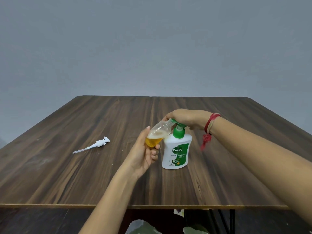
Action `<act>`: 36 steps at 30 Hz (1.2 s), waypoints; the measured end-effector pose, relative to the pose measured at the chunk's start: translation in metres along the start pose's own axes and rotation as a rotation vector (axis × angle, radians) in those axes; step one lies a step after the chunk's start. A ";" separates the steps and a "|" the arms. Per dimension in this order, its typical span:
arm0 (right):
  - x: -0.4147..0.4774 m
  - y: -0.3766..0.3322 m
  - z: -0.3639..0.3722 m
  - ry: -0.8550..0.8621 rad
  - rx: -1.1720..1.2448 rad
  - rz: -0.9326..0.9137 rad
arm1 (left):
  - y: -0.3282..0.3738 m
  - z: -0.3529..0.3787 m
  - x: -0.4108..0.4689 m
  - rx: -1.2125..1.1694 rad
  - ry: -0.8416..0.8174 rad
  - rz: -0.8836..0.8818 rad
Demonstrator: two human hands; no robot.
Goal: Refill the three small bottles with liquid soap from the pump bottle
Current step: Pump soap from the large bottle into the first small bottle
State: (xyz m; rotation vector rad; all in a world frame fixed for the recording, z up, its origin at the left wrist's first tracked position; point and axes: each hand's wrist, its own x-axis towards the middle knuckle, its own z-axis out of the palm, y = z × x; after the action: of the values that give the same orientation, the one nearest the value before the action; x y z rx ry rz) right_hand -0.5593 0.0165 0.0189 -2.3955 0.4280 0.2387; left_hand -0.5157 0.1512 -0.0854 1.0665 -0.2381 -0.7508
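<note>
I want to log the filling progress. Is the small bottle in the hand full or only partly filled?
Partly filled. The small bottle, tilted in the left hand, holds amber soap only at its lower end; the rest is clear.

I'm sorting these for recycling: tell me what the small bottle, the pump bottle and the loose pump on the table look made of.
Small bottle: clear, glossy plastic by the look; amber soap shows through its wall.
Pump bottle: opaque white plastic, smooth, with a printed green label and a green plastic collar.
Loose pump: white plastic, with a translucent dip tube.
Table: dark wood-grain surface, possibly laminate.
</note>
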 end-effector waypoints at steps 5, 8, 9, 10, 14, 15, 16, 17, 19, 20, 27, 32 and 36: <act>0.005 0.004 0.005 0.014 0.012 0.013 | -0.001 -0.002 0.001 -0.012 0.012 -0.010; 0.003 0.001 0.000 -0.013 -0.029 -0.012 | -0.002 0.000 0.001 -0.020 0.005 -0.002; 0.004 0.001 0.000 -0.012 -0.017 -0.016 | -0.002 0.001 0.002 -0.020 0.012 0.008; 0.004 0.002 0.002 -0.008 0.003 -0.011 | -0.001 0.001 0.002 -0.016 0.024 0.017; 0.007 0.005 0.004 -0.010 0.006 0.014 | -0.002 0.000 0.002 -0.011 0.038 0.017; 0.007 0.004 0.002 -0.021 -0.005 0.010 | -0.002 0.000 0.001 -0.010 0.031 0.015; 0.006 0.003 0.000 -0.025 -0.007 0.000 | -0.001 0.001 0.001 -0.010 0.022 0.015; 0.007 0.003 -0.001 -0.020 -0.002 -0.010 | 0.000 0.001 0.001 -0.010 0.017 0.017; 0.009 0.006 0.002 -0.006 0.034 -0.019 | 0.000 0.000 0.001 0.002 0.028 0.013; 0.009 0.008 0.005 -0.004 0.037 -0.027 | 0.000 0.000 0.001 0.011 0.033 0.008; 0.014 0.007 0.002 0.025 -0.001 -0.064 | 0.001 0.003 0.000 0.009 0.038 0.014; 0.010 0.006 0.002 -0.017 -0.065 -0.057 | -0.002 0.002 -0.001 -0.001 0.032 0.001; 0.009 0.007 0.001 -0.001 -0.006 -0.048 | -0.001 0.003 0.001 -0.018 0.024 -0.003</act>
State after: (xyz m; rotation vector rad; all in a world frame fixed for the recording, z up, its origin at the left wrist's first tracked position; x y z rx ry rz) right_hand -0.5534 0.0101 0.0112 -2.4083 0.3693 0.2200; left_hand -0.5175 0.1479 -0.0852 1.0583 -0.2086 -0.7408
